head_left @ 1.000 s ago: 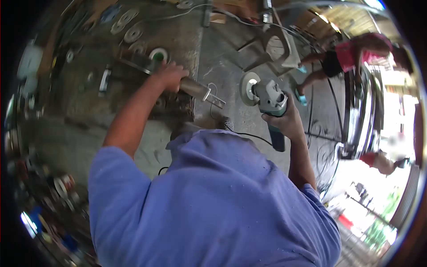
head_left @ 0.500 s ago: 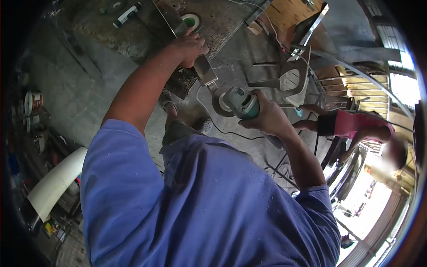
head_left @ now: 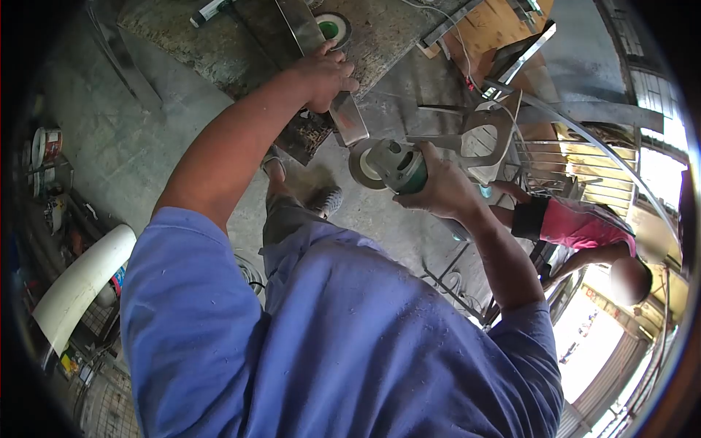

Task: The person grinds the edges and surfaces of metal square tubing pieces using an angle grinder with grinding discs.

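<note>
At the far left a white curved panel (head_left: 84,288) is leaning among clutter, with a bucket (head_left: 50,146) standing farther up. Toward the middle, the workbench (head_left: 190,40) is filling the top of the view, and a small tube (head_left: 210,11) is lying near its upper edge. The left hand (head_left: 325,79) is reaching over the bench and closing around a flat-sided metal bar (head_left: 349,120), its fingers curling over the bar's edge. The bar is lying slantwise under that hand, its near end jutting past the bench edge toward the right hand; a green-centred ring (head_left: 332,31) is resting just beside it. Next comes the disc (head_left: 361,166) of a grinder (head_left: 398,164), sitting right by the bar's end — whether the two are touching, I cannot tell. The right hand (head_left: 447,184) is wrapping around the grinder's body, gripping it firmly. Farther right a chair (head_left: 496,139) is showing beyond the grinder, and a co-worker (head_left: 584,226) in a pink top is bending over. Compared with a second ago, the grinder is now standing much nearer the bar — back then a clear gap was separating disc and bar — while the left hand is keeping its hold.
</note>
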The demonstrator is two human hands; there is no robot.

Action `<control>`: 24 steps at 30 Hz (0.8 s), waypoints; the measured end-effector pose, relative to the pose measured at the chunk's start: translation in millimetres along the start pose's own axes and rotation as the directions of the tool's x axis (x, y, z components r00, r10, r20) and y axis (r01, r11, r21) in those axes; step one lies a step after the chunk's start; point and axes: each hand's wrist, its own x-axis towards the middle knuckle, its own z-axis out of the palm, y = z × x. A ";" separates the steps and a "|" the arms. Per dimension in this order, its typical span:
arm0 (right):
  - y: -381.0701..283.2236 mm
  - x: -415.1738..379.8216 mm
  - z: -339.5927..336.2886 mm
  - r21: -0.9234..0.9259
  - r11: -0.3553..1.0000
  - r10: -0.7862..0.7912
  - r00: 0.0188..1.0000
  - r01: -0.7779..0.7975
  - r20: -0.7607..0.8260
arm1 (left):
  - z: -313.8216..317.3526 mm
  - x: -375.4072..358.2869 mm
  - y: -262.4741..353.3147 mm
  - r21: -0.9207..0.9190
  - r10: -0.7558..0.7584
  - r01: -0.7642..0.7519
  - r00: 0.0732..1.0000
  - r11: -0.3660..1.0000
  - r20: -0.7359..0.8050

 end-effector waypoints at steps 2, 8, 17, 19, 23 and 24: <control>3.0 1.6 0.8 -0.024 1.000 -0.002 1.000 0.002 -0.001 | -2.0 0.0 1.4 -0.010 -0.006 0.006 1.000 1.000 0.017; 4.4 6.8 -7.1 -0.018 0.999 -0.042 0.999 0.042 0.011 | 0.8 0.6 0.1 -0.020 -0.005 0.006 1.000 1.000 0.006; -13.8 4.6 -4.5 -0.029 0.998 -0.059 0.997 0.060 0.056 | -13.0 -2.6 3.0 -0.023 -0.014 0.016 0.998 1.000 0.067; -1.2 8.4 -4.8 -0.015 0.999 -0.050 0.998 0.050 0.025 | -10.7 -1.4 2.9 -0.026 -0.024 0.026 0.998 0.999 0.063; 1.0 10.8 -6.2 -0.028 0.997 -0.066 0.997 0.067 0.025 | -13.5 0.3 3.5 -0.013 -0.015 0.017 0.996 1.000 0.086; -0.3 10.9 -6.0 -0.026 0.996 -0.080 0.996 0.081 0.031 | -14.0 -0.1 3.8 -0.005 -0.013 0.014 0.996 1.000 0.090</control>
